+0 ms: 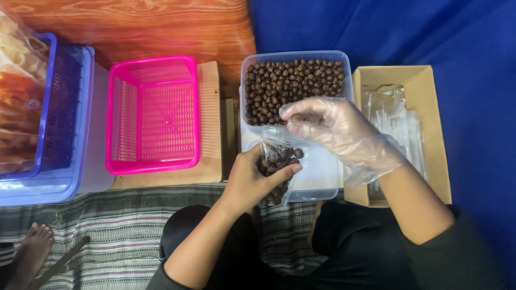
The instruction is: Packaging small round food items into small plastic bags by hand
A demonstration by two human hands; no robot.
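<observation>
The left hand (252, 180) grips a small clear bag (275, 161) of brown balls, just near of the clear tub (294, 56). The right hand (336, 129) (in a plastic glove) pinches balls above the bag's mouth.

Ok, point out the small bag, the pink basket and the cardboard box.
small bag (275, 161), head view, its clear front.
pink basket (153, 115), head view, its mesh floor.
cardboard box (436, 134), head view, its right wall.
</observation>
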